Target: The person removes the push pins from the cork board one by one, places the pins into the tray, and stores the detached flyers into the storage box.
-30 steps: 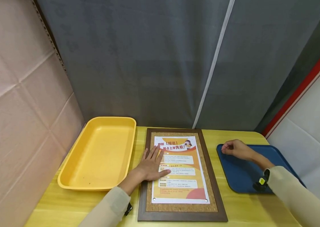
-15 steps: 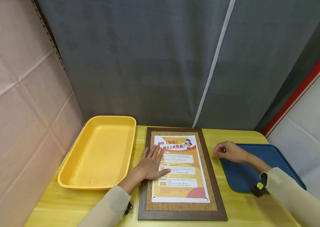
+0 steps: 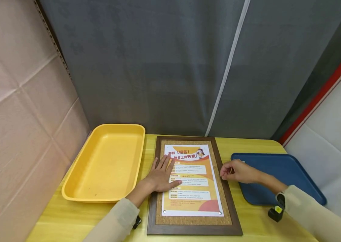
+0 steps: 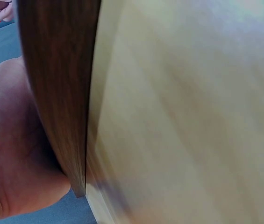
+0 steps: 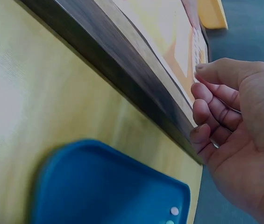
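Observation:
A printed poster [image 3: 202,203] lies on a cork board [image 3: 194,222] with a dark wooden frame, round tacks at both lower corners. My left hand [image 3: 159,178] rests flat on the poster's left side, fingers spread; the left wrist view shows its heel against the frame. Beside the board's right edge is my right hand [image 3: 240,171], thumb and forefinger tips together and the other fingers curled. Whether something small sits between those tips cannot be seen. Behind it, the blue tray [image 3: 294,174] holds small round pieces, a pinkish one [image 5: 174,211] and a pale green one [image 5: 169,222].
A deep yellow tray [image 3: 110,161] stands left of the board, close to the left forearm. The yellow wood-grain table [image 3: 67,218] ends at a grey curtain [image 3: 146,74] behind. Pale walls close in both sides.
My right hand has moved left from over the blue tray to the board's right edge, fingertips still together. My left hand has stayed flat on the poster.

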Demonstrator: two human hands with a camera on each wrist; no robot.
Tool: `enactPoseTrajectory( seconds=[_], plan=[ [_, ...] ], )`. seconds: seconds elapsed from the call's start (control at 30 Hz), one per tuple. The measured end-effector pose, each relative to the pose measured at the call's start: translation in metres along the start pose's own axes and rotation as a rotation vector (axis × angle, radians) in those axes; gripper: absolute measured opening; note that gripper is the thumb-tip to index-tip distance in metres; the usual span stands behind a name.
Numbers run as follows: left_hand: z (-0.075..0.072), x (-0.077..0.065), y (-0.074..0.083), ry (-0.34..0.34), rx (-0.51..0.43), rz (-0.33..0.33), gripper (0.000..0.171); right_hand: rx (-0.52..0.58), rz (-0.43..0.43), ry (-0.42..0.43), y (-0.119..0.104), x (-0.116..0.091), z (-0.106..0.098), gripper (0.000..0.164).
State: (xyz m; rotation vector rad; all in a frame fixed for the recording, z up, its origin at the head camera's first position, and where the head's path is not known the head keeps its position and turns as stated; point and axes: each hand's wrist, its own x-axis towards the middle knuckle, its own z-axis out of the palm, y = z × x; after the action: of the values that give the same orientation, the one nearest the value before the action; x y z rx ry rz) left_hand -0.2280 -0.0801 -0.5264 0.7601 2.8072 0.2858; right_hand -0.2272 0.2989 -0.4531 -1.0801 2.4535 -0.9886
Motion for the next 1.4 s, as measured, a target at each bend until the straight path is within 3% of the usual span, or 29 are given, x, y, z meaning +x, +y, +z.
enactPoseTrajectory(
  seconds=[0.13, 0.6, 0.77, 1.03, 1.4],
  plan=[
    [-0.001, 0.0, 0.001, -0.006, 0.002, -0.001, 0.105, 0.01, -0.054, -0.04, -0.008, -0.001, 0.01, 0.005],
    [0.0, 0.002, 0.0, -0.013, 0.002, -0.007, 0.105, 0.101, -0.119, -0.18, -0.019, -0.009, 0.038, 0.009],
    [0.0, 0.002, 0.0, -0.011, 0.007, -0.007, 0.105, 0.088, -0.122, -0.217, -0.024, -0.011, 0.043, 0.002],
    [-0.002, 0.001, 0.001, -0.013, -0.002, -0.009, 0.105, 0.031, -0.114, -0.25, -0.029, -0.015, 0.051, 0.008],
    [-0.004, -0.001, 0.003, -0.012, -0.003, -0.004, 0.105, -0.019, -0.201, -0.247, -0.034, -0.016, 0.059, 0.015]
  ],
)
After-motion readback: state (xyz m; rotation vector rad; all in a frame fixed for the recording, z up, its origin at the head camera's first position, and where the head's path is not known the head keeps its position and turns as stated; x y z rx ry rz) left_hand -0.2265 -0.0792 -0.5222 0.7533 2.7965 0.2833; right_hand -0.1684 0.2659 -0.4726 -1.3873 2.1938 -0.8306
